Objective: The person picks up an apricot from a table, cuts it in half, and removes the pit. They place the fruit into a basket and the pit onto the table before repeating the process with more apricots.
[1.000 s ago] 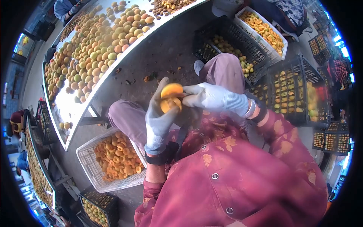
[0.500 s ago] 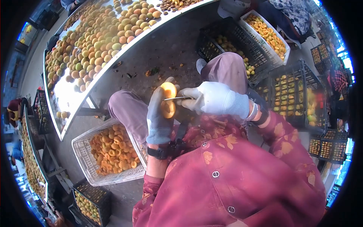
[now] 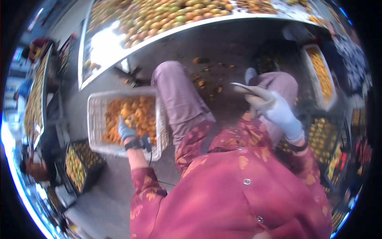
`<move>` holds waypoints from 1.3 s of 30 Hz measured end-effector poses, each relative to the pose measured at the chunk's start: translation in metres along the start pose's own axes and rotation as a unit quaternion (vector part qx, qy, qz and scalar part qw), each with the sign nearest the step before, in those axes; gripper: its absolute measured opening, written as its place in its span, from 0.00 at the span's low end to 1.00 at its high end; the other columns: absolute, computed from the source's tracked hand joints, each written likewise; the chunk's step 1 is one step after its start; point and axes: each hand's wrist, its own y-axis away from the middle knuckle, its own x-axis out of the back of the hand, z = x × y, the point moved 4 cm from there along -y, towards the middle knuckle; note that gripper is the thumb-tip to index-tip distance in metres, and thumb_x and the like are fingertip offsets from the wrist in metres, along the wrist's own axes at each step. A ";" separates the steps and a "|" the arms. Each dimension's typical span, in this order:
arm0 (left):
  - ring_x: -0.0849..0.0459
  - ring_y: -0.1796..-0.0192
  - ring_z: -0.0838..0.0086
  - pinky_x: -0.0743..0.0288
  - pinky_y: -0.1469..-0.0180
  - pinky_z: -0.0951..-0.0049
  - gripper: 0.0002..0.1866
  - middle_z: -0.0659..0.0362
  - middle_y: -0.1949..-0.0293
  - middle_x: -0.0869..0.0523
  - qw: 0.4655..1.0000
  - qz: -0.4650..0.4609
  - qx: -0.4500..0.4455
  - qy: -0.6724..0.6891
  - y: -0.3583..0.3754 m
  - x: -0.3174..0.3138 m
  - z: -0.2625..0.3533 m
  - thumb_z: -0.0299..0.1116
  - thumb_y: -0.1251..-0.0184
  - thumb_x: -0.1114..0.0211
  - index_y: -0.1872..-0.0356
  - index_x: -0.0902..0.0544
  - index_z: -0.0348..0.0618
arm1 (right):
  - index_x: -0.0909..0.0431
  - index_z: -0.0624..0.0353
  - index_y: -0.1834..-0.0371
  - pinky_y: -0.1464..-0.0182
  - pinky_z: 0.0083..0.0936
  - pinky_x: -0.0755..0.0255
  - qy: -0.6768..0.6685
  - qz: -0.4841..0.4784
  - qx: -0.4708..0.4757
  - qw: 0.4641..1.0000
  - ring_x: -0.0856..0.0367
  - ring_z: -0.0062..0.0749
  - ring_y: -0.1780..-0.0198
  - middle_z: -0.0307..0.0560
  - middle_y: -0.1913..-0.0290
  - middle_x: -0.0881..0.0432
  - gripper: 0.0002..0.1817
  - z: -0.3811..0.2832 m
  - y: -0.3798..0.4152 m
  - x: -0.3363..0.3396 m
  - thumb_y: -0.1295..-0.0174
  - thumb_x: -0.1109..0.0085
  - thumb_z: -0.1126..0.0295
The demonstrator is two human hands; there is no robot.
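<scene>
My left hand dips into the white basket, left of frame, among halved fruit; I can't tell its grip. My right hand closes round the knife, apart, presumably for safety.

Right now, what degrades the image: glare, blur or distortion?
Head view: glare whites out part of the table toward its left end; left hand, right hand and crated fruit pieces look blurred; wide-angle distortion bows the table's edge; corners are black.
</scene>
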 end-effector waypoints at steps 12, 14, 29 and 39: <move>0.20 0.46 0.67 0.24 0.43 0.68 0.25 0.55 0.46 0.19 0.950 -0.250 0.062 0.174 0.086 -0.015 -0.039 0.22 0.40 0.35 0.39 0.25 0.38 | 0.36 0.64 0.31 0.77 0.12 0.36 -0.162 0.015 -0.070 0.984 0.30 0.14 0.79 0.37 0.76 0.23 0.26 -0.002 -0.017 -0.002 0.34 0.53 0.71; 0.22 0.42 0.68 0.27 0.39 0.70 0.31 0.54 0.41 0.24 0.944 -0.293 0.050 0.145 0.136 -0.057 -0.021 0.19 0.39 0.38 0.32 0.33 0.36 | 0.35 0.66 0.33 0.76 0.13 0.35 -0.295 -0.003 -0.040 0.955 0.29 0.15 0.78 0.37 0.74 0.23 0.25 0.013 -0.032 -0.007 0.34 0.52 0.71; 0.20 0.48 0.77 0.24 0.51 0.82 0.36 0.53 0.38 0.25 0.866 -0.495 -0.019 -0.069 0.286 -0.195 0.004 0.19 0.41 0.37 0.29 0.38 0.36 | 0.24 0.69 0.52 0.71 0.17 0.27 -0.227 0.238 0.243 0.913 0.22 0.19 0.75 0.46 0.63 0.17 0.16 -0.081 -0.022 -0.023 0.27 0.50 0.64; 0.26 0.38 0.73 0.25 0.42 0.76 0.36 0.53 0.33 0.30 0.846 -0.494 -0.144 -0.138 0.300 -0.208 0.007 0.15 0.44 0.38 0.31 0.36 0.33 | 0.27 0.70 0.49 0.55 0.19 0.22 -0.160 0.218 0.314 0.910 0.17 0.24 0.60 0.51 0.57 0.17 0.13 -0.062 -0.016 -0.037 0.31 0.45 0.72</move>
